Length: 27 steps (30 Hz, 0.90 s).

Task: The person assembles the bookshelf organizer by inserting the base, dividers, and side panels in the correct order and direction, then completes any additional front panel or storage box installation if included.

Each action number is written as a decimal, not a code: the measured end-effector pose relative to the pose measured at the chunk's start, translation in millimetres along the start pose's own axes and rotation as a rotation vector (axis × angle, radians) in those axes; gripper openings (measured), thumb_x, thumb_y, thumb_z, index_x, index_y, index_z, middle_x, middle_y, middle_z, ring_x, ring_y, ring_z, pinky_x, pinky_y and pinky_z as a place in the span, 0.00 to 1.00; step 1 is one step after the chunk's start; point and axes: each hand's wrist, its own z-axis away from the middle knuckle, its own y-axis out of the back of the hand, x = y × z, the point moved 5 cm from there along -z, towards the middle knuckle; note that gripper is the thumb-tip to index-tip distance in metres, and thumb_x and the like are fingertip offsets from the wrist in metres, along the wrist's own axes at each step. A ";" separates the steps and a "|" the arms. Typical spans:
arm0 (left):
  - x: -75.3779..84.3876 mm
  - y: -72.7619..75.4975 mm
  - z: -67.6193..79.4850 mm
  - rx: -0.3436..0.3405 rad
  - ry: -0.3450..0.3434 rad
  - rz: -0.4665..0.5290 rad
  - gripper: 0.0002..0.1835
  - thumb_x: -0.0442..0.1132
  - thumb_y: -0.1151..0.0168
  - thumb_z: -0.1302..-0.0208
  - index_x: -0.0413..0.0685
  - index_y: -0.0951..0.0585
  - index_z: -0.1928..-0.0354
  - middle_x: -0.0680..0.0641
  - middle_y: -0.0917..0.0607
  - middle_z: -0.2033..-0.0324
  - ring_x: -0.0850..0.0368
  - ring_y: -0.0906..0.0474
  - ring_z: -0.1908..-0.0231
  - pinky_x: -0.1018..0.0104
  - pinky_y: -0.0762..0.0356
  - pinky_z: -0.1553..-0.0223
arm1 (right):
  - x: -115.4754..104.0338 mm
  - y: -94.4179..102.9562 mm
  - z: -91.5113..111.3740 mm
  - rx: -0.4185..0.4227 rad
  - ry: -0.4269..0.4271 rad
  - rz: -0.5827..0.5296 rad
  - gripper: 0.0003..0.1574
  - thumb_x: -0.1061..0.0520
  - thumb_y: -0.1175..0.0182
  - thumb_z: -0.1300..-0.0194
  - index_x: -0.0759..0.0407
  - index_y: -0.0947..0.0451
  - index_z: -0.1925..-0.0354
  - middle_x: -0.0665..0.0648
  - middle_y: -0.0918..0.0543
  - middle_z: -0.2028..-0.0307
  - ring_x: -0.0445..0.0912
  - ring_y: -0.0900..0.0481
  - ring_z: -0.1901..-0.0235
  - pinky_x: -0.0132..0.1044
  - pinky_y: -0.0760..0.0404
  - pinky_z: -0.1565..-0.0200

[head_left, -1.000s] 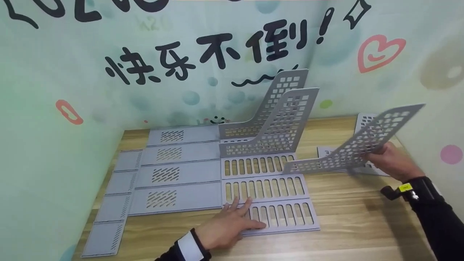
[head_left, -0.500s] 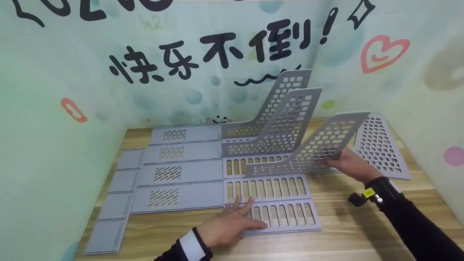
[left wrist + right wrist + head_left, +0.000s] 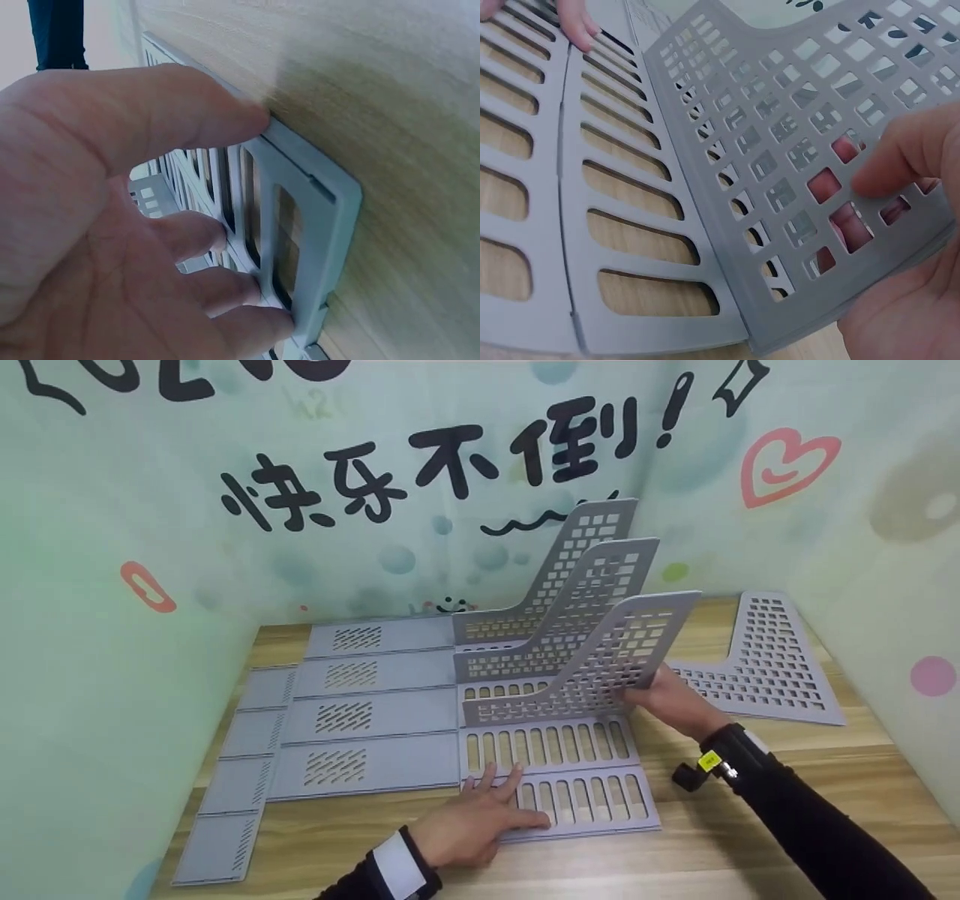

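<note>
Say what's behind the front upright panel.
A middle panel, rear panel, part of a slotted strip and, through holes, fingers of the right grip. The front panel mostly hides the strip's right end.

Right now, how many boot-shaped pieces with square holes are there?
4: back piece and middle piece standing, front piece held by the right hand, flat piece on the table, far right. Any underneath it would be hidden.

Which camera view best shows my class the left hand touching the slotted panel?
The left wrist view: it shows the left hand close up, thumb and fingertips on the slotted panel. The head view shows the hand's back from above; the right wrist view, only some fingers, top left.
</note>
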 end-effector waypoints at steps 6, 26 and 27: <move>-1.0 0.1 -1.3 0.002 0.049 0.054 0.48 0.25 0.31 0.48 0.78 0.27 0.30 0.41 0.46 0.23 0.27 0.51 0.28 0.29 0.45 0.34 | 2.2 -1.1 -0.9 -0.011 0.004 -0.033 0.41 0.73 0.44 0.36 0.66 0.40 0.26 0.65 0.24 0.37 0.56 0.24 0.40 0.46 0.25 0.41; -42.3 7.0 1.9 0.085 0.252 0.233 0.58 0.52 0.16 0.56 0.55 0.37 0.22 0.28 0.57 0.24 0.30 0.65 0.25 0.40 0.56 0.27 | 4.7 0.6 -2.2 -0.059 -0.010 -0.038 0.42 0.74 0.46 0.37 0.69 0.44 0.26 0.69 0.26 0.36 0.57 0.25 0.39 0.46 0.22 0.43; -43.1 5.9 1.6 0.086 0.246 0.236 0.59 0.52 0.16 0.57 0.55 0.37 0.22 0.28 0.58 0.24 0.30 0.66 0.26 0.40 0.57 0.27 | 5.2 0.4 -2.3 -0.057 -0.012 -0.041 0.43 0.75 0.46 0.38 0.69 0.44 0.25 0.69 0.26 0.36 0.58 0.25 0.39 0.46 0.23 0.42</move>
